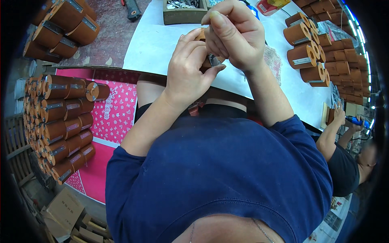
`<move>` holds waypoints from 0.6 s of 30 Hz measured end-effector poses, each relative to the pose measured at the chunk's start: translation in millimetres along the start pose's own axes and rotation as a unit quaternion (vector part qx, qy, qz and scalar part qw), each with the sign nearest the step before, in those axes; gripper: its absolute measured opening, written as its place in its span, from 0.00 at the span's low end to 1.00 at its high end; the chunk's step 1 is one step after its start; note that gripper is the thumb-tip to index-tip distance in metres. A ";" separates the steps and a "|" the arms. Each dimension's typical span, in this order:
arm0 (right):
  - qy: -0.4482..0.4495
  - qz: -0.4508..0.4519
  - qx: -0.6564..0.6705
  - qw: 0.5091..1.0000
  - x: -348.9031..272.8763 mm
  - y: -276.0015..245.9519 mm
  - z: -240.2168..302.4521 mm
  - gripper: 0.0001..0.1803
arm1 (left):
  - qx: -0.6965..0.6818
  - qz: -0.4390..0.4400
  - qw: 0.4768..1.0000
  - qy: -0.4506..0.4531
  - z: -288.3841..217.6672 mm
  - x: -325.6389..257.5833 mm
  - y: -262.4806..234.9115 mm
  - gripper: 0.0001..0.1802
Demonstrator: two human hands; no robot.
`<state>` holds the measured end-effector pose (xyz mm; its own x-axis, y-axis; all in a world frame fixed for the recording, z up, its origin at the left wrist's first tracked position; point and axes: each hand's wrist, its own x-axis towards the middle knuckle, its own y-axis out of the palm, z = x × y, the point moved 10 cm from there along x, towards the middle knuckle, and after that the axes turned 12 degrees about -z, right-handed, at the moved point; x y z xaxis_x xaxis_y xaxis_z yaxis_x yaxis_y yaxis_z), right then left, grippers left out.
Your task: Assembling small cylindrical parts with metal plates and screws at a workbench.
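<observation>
My left hand is wrapped around a brown cylinder with a metal clasp, held above the edge of the white table; most of the cylinder is hidden by my fingers. My right hand is closed over the top of it, pinching a thin tool whose tip I cannot make out. Both hands touch each other over the cylinder.
Stacked brown cylinders with metal clasps lie on a pink patterned sheet at my left, more at the upper left and a row at the right. A wooden tray of metal parts sits ahead. Another person works at the right.
</observation>
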<state>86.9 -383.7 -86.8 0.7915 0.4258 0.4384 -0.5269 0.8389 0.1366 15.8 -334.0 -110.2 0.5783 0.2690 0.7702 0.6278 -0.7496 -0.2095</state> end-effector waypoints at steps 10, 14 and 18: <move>-0.005 0.107 0.055 0.993 4.2 18.1 -0.4 0.07 | -0.138 0.138 0.981 -0.019 20.4 11.7 8.4 0.18; -0.151 0.131 -0.053 0.978 5.2 34.9 22.7 0.06 | -0.154 0.250 0.953 -0.076 42.2 5.5 21.6 0.18; -0.164 0.133 -0.076 0.974 1.6 43.2 31.4 0.07 | -0.151 0.261 0.948 -0.104 41.6 10.9 22.2 0.19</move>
<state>55.6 -357.4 -52.3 0.4788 0.5241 0.7043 -0.6273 0.7655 -0.1432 57.8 -322.6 -131.6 0.8795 -0.0959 0.4662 0.0685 -0.9438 -0.3234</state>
